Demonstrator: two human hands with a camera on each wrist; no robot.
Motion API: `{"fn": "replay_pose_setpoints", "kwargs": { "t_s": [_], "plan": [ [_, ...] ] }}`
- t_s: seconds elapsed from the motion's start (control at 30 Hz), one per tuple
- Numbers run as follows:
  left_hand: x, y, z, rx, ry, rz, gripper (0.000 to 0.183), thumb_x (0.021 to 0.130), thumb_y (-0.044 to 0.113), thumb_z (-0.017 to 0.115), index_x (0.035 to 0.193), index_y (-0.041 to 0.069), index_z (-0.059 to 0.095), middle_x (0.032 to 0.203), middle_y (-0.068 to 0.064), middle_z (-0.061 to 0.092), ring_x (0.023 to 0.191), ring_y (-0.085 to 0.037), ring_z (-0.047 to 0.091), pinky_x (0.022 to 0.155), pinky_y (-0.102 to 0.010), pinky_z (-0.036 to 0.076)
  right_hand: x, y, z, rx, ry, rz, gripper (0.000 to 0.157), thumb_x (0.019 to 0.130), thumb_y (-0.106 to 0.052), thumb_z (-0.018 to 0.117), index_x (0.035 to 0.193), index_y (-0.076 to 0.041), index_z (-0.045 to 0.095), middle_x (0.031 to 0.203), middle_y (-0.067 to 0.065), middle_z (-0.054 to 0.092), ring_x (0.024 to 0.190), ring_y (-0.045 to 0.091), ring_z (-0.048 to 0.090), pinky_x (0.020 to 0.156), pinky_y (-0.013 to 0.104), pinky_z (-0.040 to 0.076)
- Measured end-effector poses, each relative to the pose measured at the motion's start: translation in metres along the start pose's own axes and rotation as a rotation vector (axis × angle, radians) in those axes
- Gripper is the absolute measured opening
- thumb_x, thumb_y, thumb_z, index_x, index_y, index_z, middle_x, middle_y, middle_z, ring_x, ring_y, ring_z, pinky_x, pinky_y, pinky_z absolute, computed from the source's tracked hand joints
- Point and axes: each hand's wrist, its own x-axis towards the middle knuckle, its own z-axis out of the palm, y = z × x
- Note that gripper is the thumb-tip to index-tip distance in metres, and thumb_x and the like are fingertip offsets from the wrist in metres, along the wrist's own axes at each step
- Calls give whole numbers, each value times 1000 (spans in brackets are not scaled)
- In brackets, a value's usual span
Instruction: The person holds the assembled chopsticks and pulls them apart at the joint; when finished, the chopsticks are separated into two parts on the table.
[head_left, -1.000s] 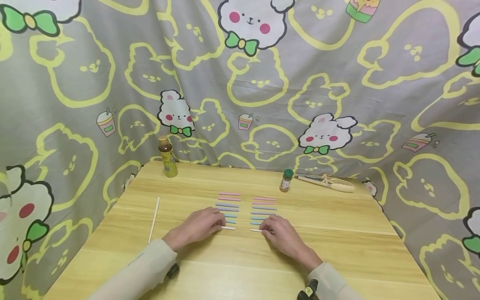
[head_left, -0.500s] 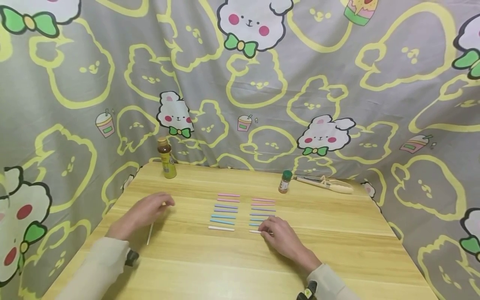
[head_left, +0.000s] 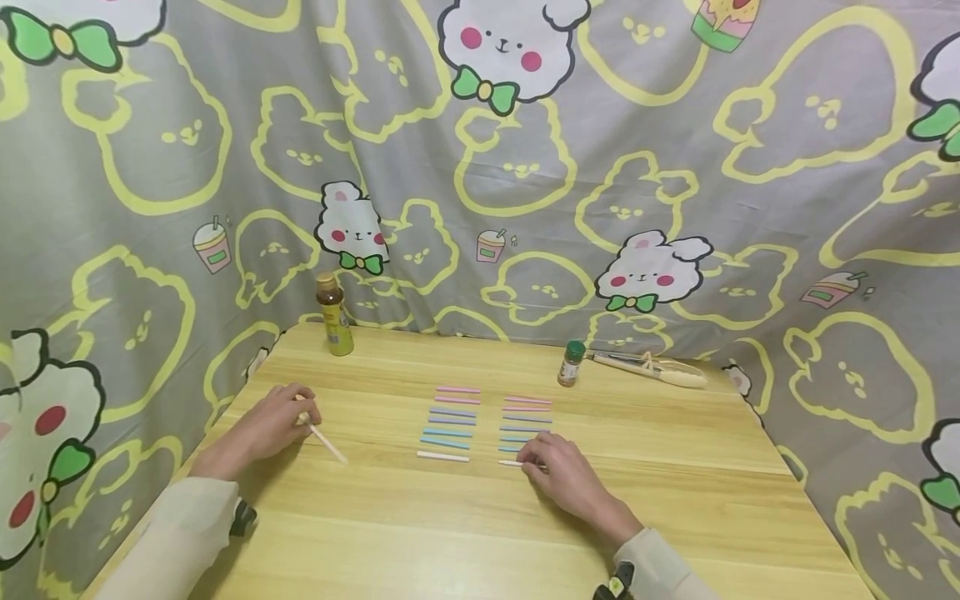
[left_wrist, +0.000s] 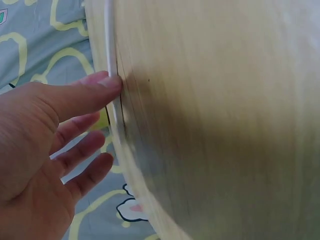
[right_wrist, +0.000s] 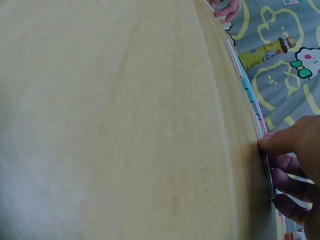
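Note:
At the left of the table, my left hand [head_left: 272, 423] pinches a thin white stick [head_left: 328, 445] near one end. In the left wrist view, thumb and forefinger close on that stick [left_wrist: 108, 37] while the other fingers are spread. My right hand [head_left: 566, 477] grips another white stick [head_left: 510, 462] at the front of the right column, partly covering it. Mid-table lie two columns of short sticks: pink [head_left: 458, 390], purple [head_left: 452, 413] and blue [head_left: 447, 433] in the left one, with a white stick [head_left: 443, 456] in front. The right column has the same colours.
A yellow-green bottle [head_left: 339, 333] with a brown neck stands at the back left. A green-capped jar [head_left: 571, 367] and a pair of tongs [head_left: 656, 369] are at the back right. Patterned grey cloth [head_left: 420, 167] hangs around the wooden table [head_left: 450, 533].
My left hand has left the front white stick of the left column, moved left, and taken hold of the lone white stick, now turned. The right hand stays at its stick.

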Motion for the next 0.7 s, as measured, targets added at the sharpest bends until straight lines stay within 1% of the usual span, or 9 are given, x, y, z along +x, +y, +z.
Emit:
{"fn": "replay_pose_setpoints", "kwargs": {
  "t_s": [0.1,0.27,0.37,0.43,0.53,0.7],
  "plan": [
    [2,2,0,0,2,1,20,90,11,89,89,24,73,124,-16,69,108,-39,61,87,-61,53,0,-1,0,0,4,-4,10,97,-12,81,101,-21,80,94,-14,66,88,4,62,81,33,54],
    [4,4,2,-28,-26,-17,17,95,13,84,89,22,71,110,-6,71,100,-33,64,83,-59,53,1,-2,-1,1,13,-14,10,97,-12,82,101,-20,80,94,-13,67,88,5,63,81,33,55],
    [7,6,4,-62,-49,-37,13,98,14,81,92,19,71,99,0,71,90,-23,65,79,-52,55,1,-2,-1,0,19,-19,10,97,-12,82,101,-20,80,94,-13,67,88,5,63,81,33,55],
    [10,12,5,-75,-63,-46,10,101,16,78,94,18,71,94,4,71,84,-16,63,76,-46,54,1,-1,-1,10,26,-17,9,97,-13,81,102,-20,80,96,-13,69,89,5,64,82,33,56],
    [16,30,5,-76,-56,-30,7,103,18,76,97,18,72,89,8,71,80,-10,61,75,-40,55,2,-2,-2,30,57,-6,8,99,-14,79,105,-19,80,98,-12,71,90,6,64,83,33,56],
    [29,77,3,-75,-16,79,3,102,17,77,101,16,74,93,8,74,86,-11,68,81,-40,60,8,-7,-10,69,123,-8,10,104,-16,74,112,-16,79,100,-9,72,92,7,64,82,30,58]
  ]
}}
